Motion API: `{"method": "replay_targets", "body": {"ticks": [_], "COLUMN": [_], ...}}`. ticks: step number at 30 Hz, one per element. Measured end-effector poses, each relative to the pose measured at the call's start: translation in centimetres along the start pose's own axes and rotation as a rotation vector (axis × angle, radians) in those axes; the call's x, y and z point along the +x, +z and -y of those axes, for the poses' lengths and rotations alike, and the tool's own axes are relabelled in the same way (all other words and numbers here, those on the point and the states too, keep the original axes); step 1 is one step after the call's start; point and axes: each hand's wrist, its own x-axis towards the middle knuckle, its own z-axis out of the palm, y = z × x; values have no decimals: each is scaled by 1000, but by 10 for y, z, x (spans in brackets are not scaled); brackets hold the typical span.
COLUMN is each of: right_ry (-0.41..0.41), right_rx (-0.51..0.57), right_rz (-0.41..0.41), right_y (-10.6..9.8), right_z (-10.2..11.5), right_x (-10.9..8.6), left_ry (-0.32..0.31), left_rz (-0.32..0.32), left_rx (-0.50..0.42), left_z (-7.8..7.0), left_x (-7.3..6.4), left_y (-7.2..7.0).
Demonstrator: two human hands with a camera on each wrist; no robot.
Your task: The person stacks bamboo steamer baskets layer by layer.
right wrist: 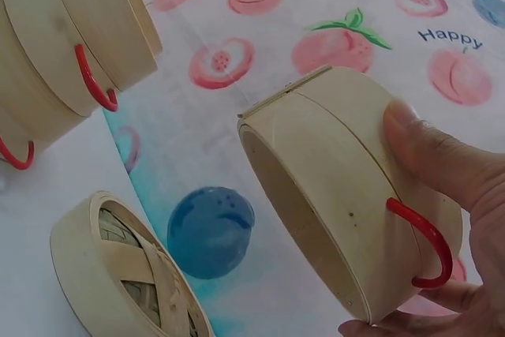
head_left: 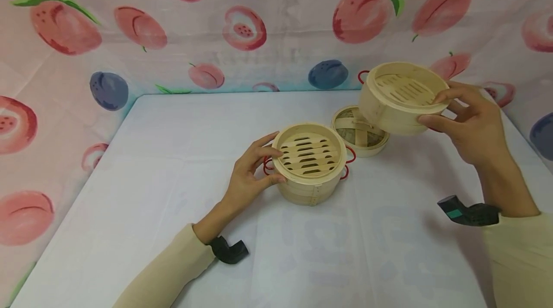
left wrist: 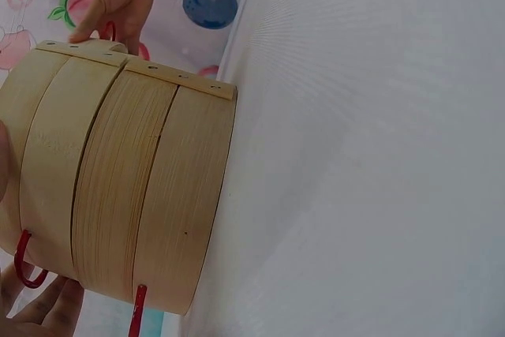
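Two stacked bamboo steamer baskets [head_left: 308,188] with red side handles [left wrist: 137,311] stand on the white table. On their left side my left hand [head_left: 252,166] grips the upper basket, thumb at the front and fingers at the rim. Above the table at the right, my right hand [head_left: 471,116] holds a third bamboo steamer basket [right wrist: 339,187], tilted, with its slatted inside showing in the head view. The right thumb [right wrist: 426,144] lies on its outer wall. Behind the stack lies a woven bamboo lid [head_left: 360,128], partly hidden by the raised basket.
The white-covered table [head_left: 173,193] reaches back to a fruit-printed cloth [head_left: 294,25] hung as a backdrop. A black wrist camera [head_left: 231,250] sits at the left cuff, and another black wrist camera [head_left: 471,213] at the right.
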Motion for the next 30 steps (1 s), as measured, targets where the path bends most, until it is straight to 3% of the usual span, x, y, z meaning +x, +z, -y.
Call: {"method": "replay_targets", "body": {"ticks": [12,30], "right_ry": [-66,-46], "right_rx": [35,-145], "right_rz": [117,231], "right_y": [17,49], "right_z": [1,6], "right_x": [-6,-16], "left_ry": [7,14], "left_rz": [0,-12], "left_rx": [-13,-22], "left_z": [0,0], "left_x": [-1,-1], "left_y": [1,1]}}
